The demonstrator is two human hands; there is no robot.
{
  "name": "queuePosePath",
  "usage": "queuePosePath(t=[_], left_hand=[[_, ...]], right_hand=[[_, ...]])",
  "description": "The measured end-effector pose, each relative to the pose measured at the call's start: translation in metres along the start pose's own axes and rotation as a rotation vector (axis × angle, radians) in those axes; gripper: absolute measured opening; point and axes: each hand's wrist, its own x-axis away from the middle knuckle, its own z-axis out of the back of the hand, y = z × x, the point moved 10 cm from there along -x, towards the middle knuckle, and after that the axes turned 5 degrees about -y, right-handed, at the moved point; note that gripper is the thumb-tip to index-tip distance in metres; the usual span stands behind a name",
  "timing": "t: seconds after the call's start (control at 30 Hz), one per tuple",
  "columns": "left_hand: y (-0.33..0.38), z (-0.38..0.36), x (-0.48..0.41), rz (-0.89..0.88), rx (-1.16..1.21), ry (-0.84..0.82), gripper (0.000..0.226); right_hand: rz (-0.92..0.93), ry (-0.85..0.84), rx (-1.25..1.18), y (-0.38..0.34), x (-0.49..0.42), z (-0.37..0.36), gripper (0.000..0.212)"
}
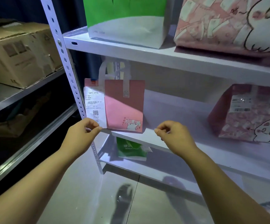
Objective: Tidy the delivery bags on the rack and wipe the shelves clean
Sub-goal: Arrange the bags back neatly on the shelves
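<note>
Single head-worn wide-angle view, looking forward and down, close to the rack (69,73). Middle shelf (171,139) sits centre frame; both forearms enter from the bottom edge.

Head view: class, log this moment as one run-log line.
left hand pinching receipt corner on small pink bag | right hand curled, empty, beside bag | middle shelf | wiping not started

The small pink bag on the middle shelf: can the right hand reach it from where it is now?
Probably yes. The right hand hangs loosely closed and empty at the shelf edge, just right of the small pink bag; nothing stands between them. The left hand pinches only its receipt.
</note>
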Motion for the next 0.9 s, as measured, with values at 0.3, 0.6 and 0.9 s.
queuePosePath(t=[0.3, 0.6, 0.9], left_hand=[[-0.079, -0.057, -0.033, -0.118, 0.062, 0.106, 0.009], [-0.114, -0.077, -0.061, -0.284, 0.207, 0.308, 0.025], [-0.121, -0.103, -0.081, -0.302, -0.056, 0.275, 0.062]], right_hand=[[0.104, 0.184, -0.001, 0.046, -0.052, -0.067, 0.01], [0.131, 0.296, -0.192, 0.065, -0.09, -0.099, 0.041], [0.129, 0.402, -0.107, 0.054, -0.104, -0.1, 0.012]])
